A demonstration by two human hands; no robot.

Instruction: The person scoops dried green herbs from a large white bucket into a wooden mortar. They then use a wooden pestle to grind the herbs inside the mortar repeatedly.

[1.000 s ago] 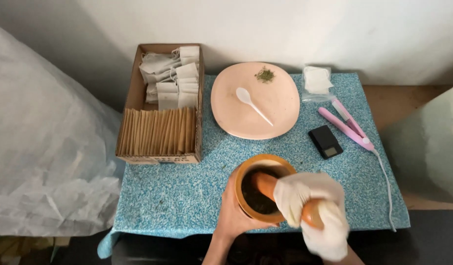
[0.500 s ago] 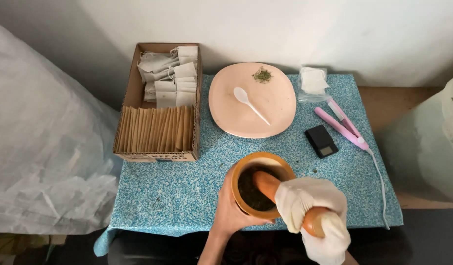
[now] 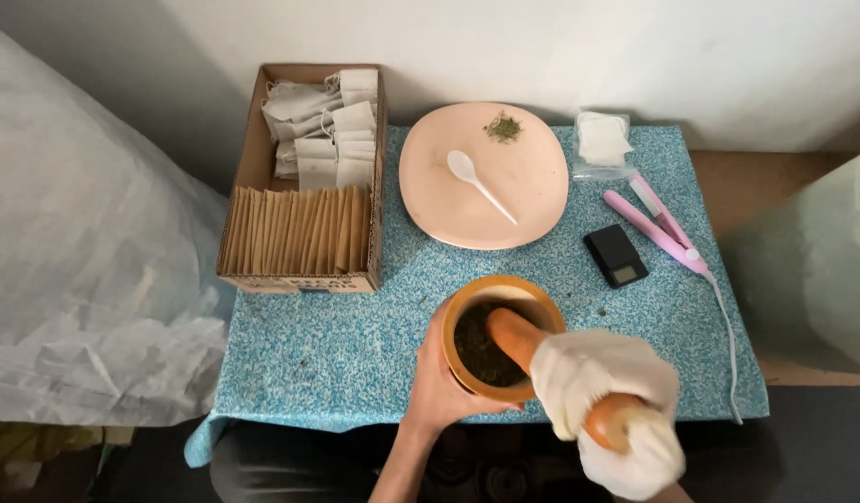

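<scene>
Orange-brown wooden mortar [image 3: 467, 321] at the table's near edge sits clasped in our bare left hand [image 3: 441, 387], while our cloth-wrapped right hand [image 3: 605, 405] grips the wooden pestle [image 3: 518, 340] inside it.

The left hand [image 3: 441, 387] was bare, its fingers curled and its palm turned rightward in a cupping grasp, the forearm reaching up from the near edge. The right hand [image 3: 602, 387], wrapped in pale cloth, was closed in a fist just to the right, tilted leftward.
</scene>
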